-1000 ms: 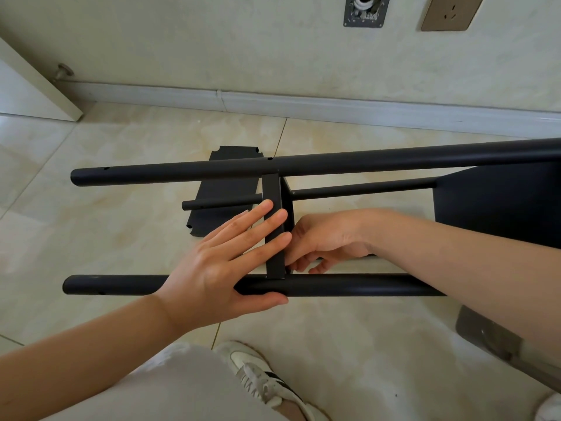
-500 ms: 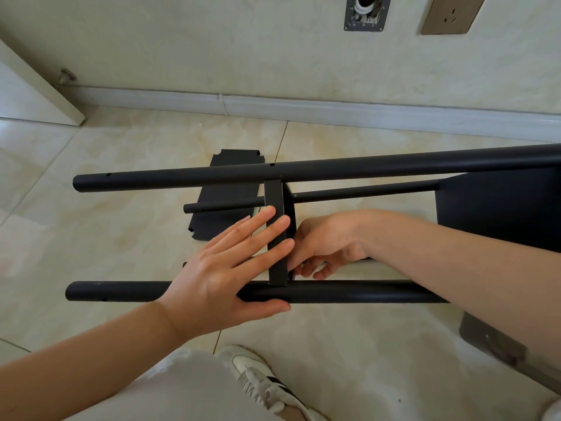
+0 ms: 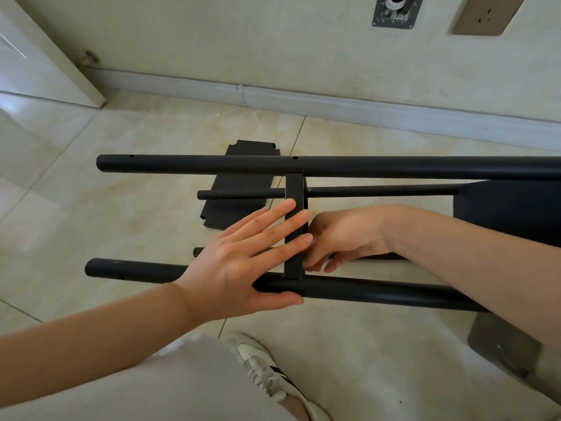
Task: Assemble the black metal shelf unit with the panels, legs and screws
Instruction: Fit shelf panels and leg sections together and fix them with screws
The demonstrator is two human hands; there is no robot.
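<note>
The black shelf frame lies on its side over the tiled floor. Its upper leg [image 3: 394, 167] and near leg [image 3: 364, 291] run left to right, and a thinner-looking far leg [image 3: 243, 194] shows behind them. A middle panel [image 3: 294, 189], seen edge-on, spans the two front legs. My left hand [image 3: 239, 262] lies flat with straight fingers across that panel's edge, thumb along the near leg. My right hand [image 3: 343, 235] reaches in from the right with curled fingers against the panel's right face. What it holds is hidden. An end panel [image 3: 510, 214] sits at the right.
A loose black panel [image 3: 239, 177] lies flat on the floor behind the frame. A white board [image 3: 36, 65] leans at the far left by the skirting. A grey object [image 3: 501, 344] lies at the lower right. My knee and white shoe [image 3: 261, 369] are below the frame.
My right hand's fingers have shifted slightly against the middle panel. My left hand stays flat in the same spot on the panel and near leg.
</note>
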